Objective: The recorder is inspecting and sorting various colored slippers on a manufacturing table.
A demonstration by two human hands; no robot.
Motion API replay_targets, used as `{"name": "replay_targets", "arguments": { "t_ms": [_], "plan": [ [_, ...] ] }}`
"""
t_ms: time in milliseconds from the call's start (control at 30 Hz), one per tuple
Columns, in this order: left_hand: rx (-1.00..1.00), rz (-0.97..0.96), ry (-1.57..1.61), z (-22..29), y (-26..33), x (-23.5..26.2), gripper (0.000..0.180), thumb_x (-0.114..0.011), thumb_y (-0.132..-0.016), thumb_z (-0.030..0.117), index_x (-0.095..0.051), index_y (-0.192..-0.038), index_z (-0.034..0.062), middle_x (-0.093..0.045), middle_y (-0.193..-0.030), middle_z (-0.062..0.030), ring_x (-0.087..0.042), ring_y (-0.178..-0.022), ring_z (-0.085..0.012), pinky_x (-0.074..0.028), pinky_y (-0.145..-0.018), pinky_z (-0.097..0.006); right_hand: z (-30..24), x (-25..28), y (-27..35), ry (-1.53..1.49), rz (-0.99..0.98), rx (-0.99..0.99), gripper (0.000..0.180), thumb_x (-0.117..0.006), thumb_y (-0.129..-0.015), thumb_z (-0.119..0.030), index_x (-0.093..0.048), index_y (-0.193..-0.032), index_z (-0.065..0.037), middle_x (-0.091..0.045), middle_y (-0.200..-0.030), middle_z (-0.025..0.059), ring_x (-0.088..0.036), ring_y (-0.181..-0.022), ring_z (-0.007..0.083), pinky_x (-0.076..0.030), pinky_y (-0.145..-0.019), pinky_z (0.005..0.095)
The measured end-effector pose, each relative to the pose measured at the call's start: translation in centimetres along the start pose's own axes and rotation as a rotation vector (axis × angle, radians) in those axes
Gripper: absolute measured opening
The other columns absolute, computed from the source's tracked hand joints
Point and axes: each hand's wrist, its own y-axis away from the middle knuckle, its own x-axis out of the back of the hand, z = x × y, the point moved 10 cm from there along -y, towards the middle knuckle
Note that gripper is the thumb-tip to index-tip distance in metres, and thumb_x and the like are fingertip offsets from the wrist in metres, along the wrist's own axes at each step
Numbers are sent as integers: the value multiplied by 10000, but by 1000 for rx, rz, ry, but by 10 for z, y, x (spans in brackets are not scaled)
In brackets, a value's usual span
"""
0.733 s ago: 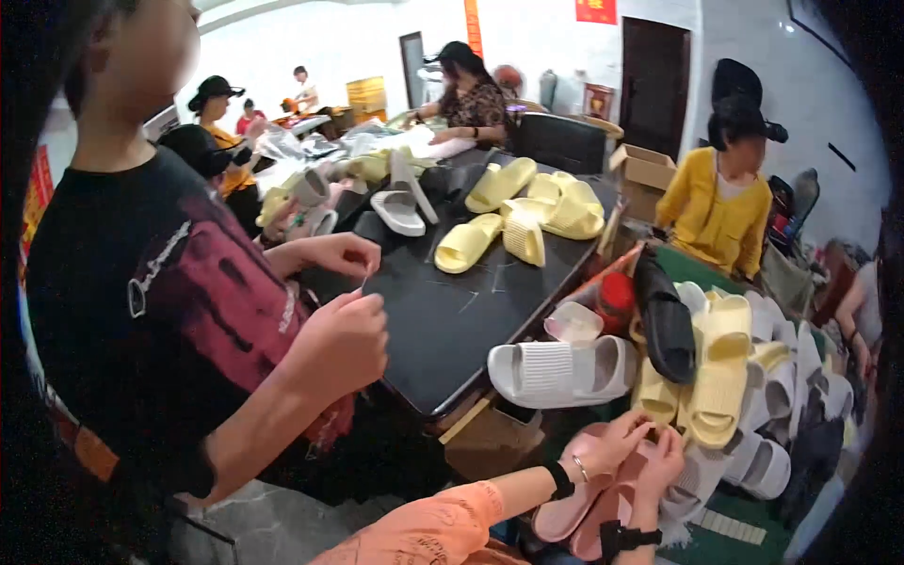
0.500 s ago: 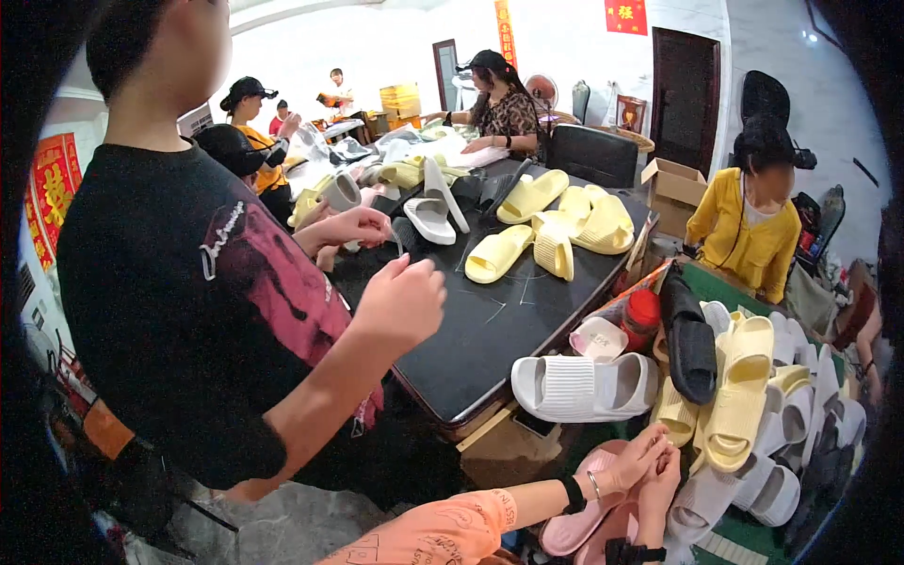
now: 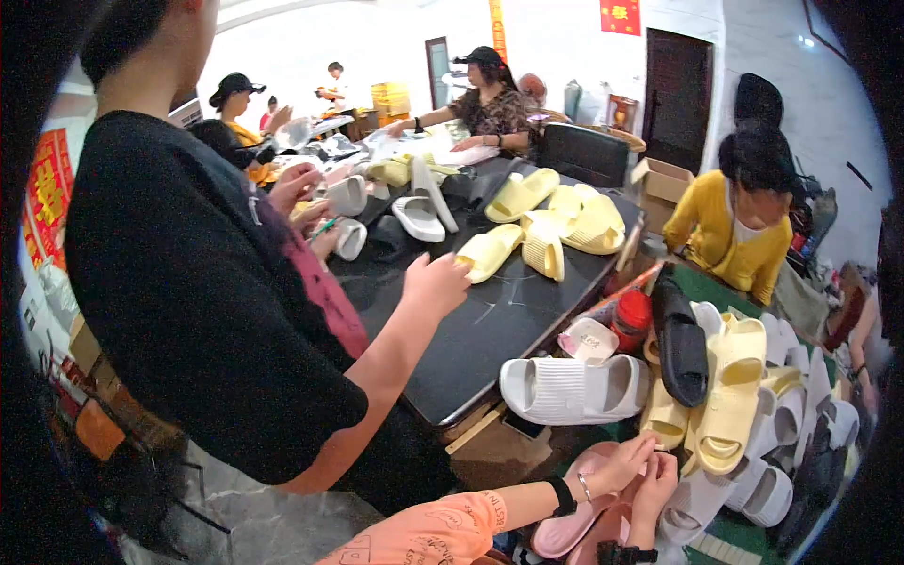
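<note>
My left hand (image 3: 621,463), with a bangle and a black band at the wrist, comes in below an orange sleeve. Close beside it is my right hand (image 3: 655,492), a black strap on its wrist. The fingertips of both meet in a pinch around something small and pale, too small to name. Under my hands lie pink slippers (image 3: 565,527), partly covered by my forearms. Just beyond my fingers is a yellow slipper (image 3: 667,414). A white ribbed slipper (image 3: 576,390) lies at the table corner.
A heap of slippers (image 3: 720,438) covers the green surface at right, beside a red-lidded jar (image 3: 632,315). On the black table (image 3: 443,358) sit more yellow slippers (image 3: 541,245). A person in black (image 3: 207,282) stands close on the left; another in yellow (image 3: 744,226) faces the heap.
My hands stay together in nearly the same pinch. The person in black has moved a hand forward to a yellow slipper on the table. The person in yellow has lowered their head.
</note>
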Motion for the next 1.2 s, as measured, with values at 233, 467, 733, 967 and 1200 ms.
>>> {"name": "replay_targets", "arguments": {
  "t_ms": [233, 467, 733, 967, 1200],
  "plan": [
    [-24, -61, -174, -9, -6, 22, 202, -527, -815, 84, -561, -986, -19, -602, -866, -100, -560, -750, -186, -456, -644, -277, 15, -9, -5, -2, 25, 54, 116, -537, -822, -53, -591, -907, 2, -621, -857, 75, -568, -785, 131, -458, -718, 254],
    [194, -150, 23, -37, -17, -1, 134, -496, -868, 103, -575, -883, -4, -546, -787, 9, -467, -692, -63, -373, -594, -202, 47, 8, -10, -141, 118, 0, 225, -571, -834, -144, -571, -1003, 6, -623, -812, 78, -572, -737, 120, -454, -662, 246],
    [127, -56, 17, -6, -11, 24, 163, -454, -908, 137, -558, -825, 43, -486, -710, 64, -375, -591, -5, -290, -499, -168, 24, -20, 0, -192, -38, 49, 196, -444, -905, -222, -470, -941, -31, -536, -821, 161, -549, -766, 304, -417, -655, 354],
    [192, -129, 129, -31, -21, 5, 139, -458, -922, 184, -512, -908, 56, -491, -720, 38, -374, -549, -2, -293, -466, -154, 32, 2, 0, -114, 24, 94, 151, -471, -880, -180, -490, -970, -59, -564, -790, 138, -569, -693, 265, -435, -620, 339],
    [258, -19, -19, -26, -15, 17, 402, -460, -910, 208, -405, -1206, -58, -518, -1076, -126, -540, -911, -197, -460, -640, -282, 43, -12, -4, -117, 39, 106, 117, -504, -847, -140, -500, -894, -33, -537, -685, 146, -507, -582, 253, -393, -539, 358]
  ]
}}
